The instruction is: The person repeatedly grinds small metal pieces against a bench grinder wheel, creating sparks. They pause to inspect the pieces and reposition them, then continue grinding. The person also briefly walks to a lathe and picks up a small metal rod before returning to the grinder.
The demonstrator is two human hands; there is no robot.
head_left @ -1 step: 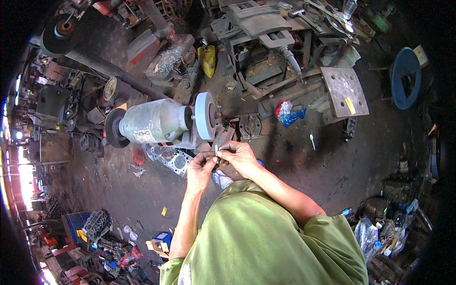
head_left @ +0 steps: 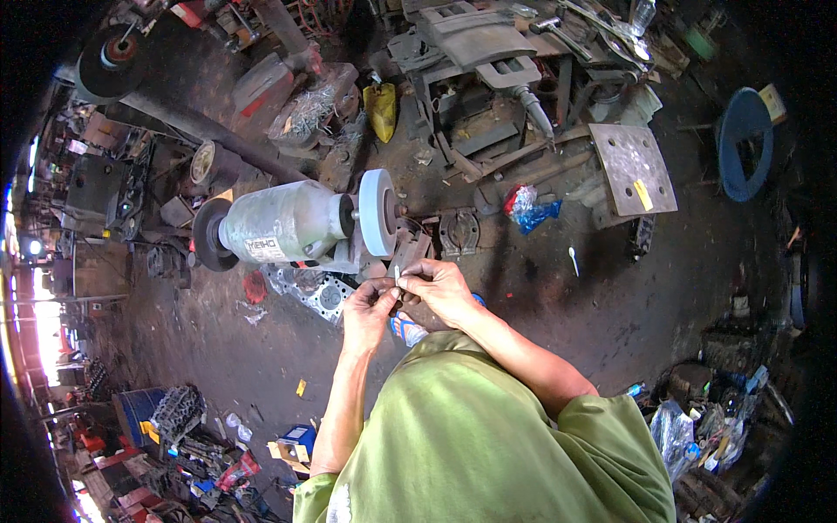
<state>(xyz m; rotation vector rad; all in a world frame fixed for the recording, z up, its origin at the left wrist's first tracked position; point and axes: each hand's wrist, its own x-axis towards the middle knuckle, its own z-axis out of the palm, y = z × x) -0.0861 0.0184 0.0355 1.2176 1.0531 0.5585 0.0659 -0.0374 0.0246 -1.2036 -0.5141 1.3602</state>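
Observation:
My left hand (head_left: 370,312) and my right hand (head_left: 440,288) meet in front of me, fingers pinched together. Between the fingertips is a small, pale, narrow piece (head_left: 398,273), too small to name; both hands seem to grip it. Just beyond them, to the left, stands a bench grinder (head_left: 283,222) with a grey-green motor body. Its light blue grinding wheel (head_left: 377,213) is on the right end, close above my hands, and a dark wheel (head_left: 212,235) is on the left end. Neither hand touches the grinder.
A cylinder head (head_left: 330,296) lies under the grinder. At the far right a steel plate with holes (head_left: 632,166) stands near a metal workbench (head_left: 475,39) carrying a hammer (head_left: 562,37). Heaped engine parts (head_left: 179,414) fill the lower left; plastic-wrapped scrap (head_left: 676,431) is at the lower right.

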